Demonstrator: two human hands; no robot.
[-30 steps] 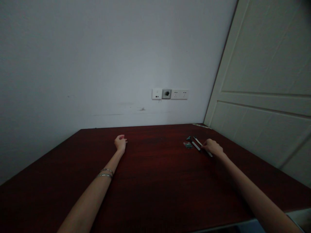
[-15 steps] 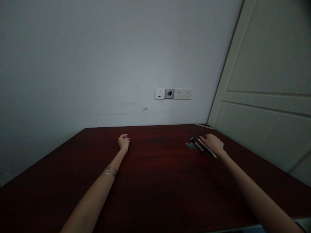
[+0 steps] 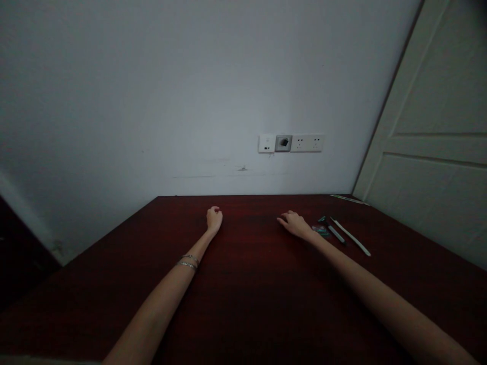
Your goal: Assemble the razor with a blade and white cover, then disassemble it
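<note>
Surface (image 3: 236, 284): dark reddish-brown, wood-look, dim light. Razor (image 3: 336, 234) lies on it, right of its middle; taking that as reference. Pale wall (image 3: 213, 91) beyond the razor, with a row of outlets (image 3: 291, 143) up and to its left. Panelled cream door (image 3: 433, 203) off to its right. Thin patterned strip (image 3: 349, 199) beyond it, by the surface's back edge.

Change vs half a second ago: right hand (image 3: 296, 223) was at the white stick (image 3: 352, 237) right of the razor; now it's left of the razor, past the packet (image 3: 320, 231). View has swung left. Razor, stick and packet keep their order.

Razor: green head at the far end, grey handle angled toward the near right. Packet just left of it, clear with green bits, blurry.

Right fingers extended, slightly spread, nothing gripped. Left hand (image 3: 215, 220) well left of the razor, fingers loosely curled; can't tell if they hold anything.
</note>
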